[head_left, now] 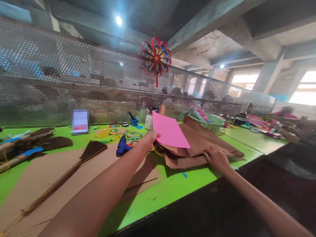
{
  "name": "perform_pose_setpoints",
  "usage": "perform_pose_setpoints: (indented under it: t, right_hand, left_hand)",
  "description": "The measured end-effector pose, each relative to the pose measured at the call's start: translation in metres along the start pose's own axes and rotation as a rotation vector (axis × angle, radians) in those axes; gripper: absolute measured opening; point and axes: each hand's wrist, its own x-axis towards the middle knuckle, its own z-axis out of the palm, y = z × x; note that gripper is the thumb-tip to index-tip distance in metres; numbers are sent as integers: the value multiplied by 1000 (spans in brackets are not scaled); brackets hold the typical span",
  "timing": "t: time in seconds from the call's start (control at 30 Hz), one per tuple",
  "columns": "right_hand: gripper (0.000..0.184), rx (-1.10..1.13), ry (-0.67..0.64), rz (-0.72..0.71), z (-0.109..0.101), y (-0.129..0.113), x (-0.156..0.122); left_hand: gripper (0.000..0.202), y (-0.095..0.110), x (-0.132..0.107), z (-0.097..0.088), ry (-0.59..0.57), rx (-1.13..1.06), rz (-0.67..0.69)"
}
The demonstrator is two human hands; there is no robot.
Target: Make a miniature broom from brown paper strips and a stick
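Note:
My left hand [150, 139] pinches the left edge of a pink sheet of paper [171, 130], held tilted above a stack of brown paper [185, 161]. My right hand [217, 158] is at the front edge of that stack, its bent fingers gripping the brown sheets, which look creased and partly raised. A blue glue gun [122, 146] lies just left of my left hand. Under my left forearm are flat brown sheets [96, 169], and across them rests a long brown stick-like piece with a fanned, pleated end [93, 150].
A green basket [208, 122] with colourful items stands behind the brown stack, near a white bottle [148, 121]. Coloured scraps [111, 133] litter the green table [142, 206]. A perforated metal screen [97, 72] bearing a flower-shaped ornament [156, 58] runs behind. A person [311, 151] is at right.

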Motion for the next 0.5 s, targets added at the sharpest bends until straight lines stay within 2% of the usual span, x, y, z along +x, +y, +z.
perform_pose_setpoints:
  t: [0.13,0.27,0.4,0.5]
  right_hand:
    - [25,-8,-5,42,4,-11,10]
    - [29,9,-31,161,10,-1,19]
    - [33,45,-67,270,15,16,24]
    - [34,67,-70,323,15,22,26]
  left_hand:
    - [12,18,-12,1,-72,-54,47]
    - [19,30,-26,-6,-131,-117,131]
    - [22,31,-38,-31,-201,-141,175]
    - [20,35,-44,-59,-357,-131,216]
